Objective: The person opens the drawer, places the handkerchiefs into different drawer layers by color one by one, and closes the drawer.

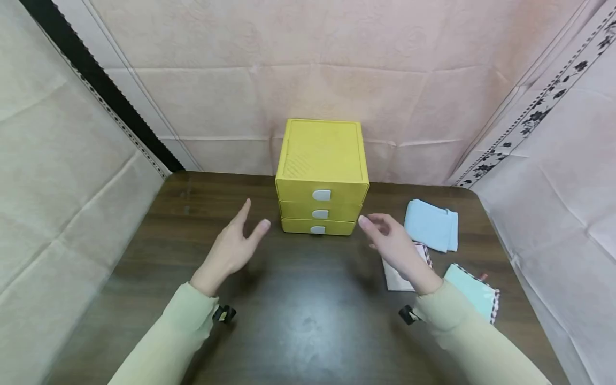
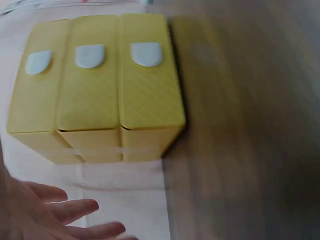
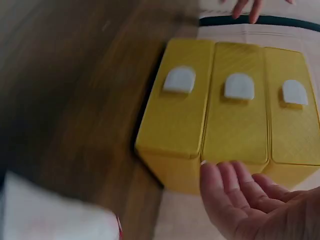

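Observation:
A yellow three-drawer box (image 1: 322,152) stands against the back curtain, its drawers closed, each with a white tab handle. To its left my left hand (image 1: 231,246) hovers over the table with thumb and fingers spread, holding nothing. My right hand (image 1: 392,240) is at the box's lower right corner, fingers loosely bent and nothing in them. In the right wrist view, the fingertips (image 3: 227,172) overlap the lower edge of the drawer fronts. The left wrist view has the spread fingers (image 2: 75,210) beside the box, apart from it.
On the right of the dark wooden table (image 1: 308,321) lie a folded light blue cloth (image 1: 430,224), a white cloth (image 1: 397,278) partly hidden by the right arm, and a mint cloth (image 1: 471,291) with a patterned edge. Pale curtains (image 1: 553,214) enclose the table at the back and sides.

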A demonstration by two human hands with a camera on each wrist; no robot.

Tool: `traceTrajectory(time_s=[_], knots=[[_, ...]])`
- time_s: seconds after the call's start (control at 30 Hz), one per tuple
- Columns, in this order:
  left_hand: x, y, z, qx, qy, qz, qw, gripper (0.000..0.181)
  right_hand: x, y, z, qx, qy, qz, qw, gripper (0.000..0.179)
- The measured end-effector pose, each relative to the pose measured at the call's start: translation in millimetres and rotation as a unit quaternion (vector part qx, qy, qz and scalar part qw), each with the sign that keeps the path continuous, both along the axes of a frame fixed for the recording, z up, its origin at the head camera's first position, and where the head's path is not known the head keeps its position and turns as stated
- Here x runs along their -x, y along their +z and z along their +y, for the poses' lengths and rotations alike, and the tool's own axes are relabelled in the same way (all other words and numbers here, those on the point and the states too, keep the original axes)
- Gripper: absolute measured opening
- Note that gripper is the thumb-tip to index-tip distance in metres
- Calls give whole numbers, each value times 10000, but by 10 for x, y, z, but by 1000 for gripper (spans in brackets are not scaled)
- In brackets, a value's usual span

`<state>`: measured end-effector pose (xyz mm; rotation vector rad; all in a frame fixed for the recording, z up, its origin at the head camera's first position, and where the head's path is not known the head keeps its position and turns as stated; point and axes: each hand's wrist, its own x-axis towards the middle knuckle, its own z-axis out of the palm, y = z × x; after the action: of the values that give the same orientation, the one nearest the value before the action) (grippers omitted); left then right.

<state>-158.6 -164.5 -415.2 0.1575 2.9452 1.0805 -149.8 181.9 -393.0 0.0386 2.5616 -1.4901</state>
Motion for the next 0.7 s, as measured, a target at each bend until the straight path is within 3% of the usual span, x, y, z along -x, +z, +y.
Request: traceTrajectory(time_s=[0.1, 0.27, 0.47, 0.7], knots=[[59, 99, 23, -923, 131, 147, 9955, 63, 20, 35, -109, 964, -100, -400, 9945, 66], [151, 246, 101, -1870, 81, 526, 9809, 57, 38, 43, -314, 1708, -141, -733, 9825, 68], [267, 437, 218, -2269, 5, 669, 9716, 58, 90, 50, -553, 2316, -226, -715, 9699, 71], [430, 604, 317, -2528, 62, 489, 9663, 63, 158, 91, -739, 2654, -284, -635, 9616, 73]])
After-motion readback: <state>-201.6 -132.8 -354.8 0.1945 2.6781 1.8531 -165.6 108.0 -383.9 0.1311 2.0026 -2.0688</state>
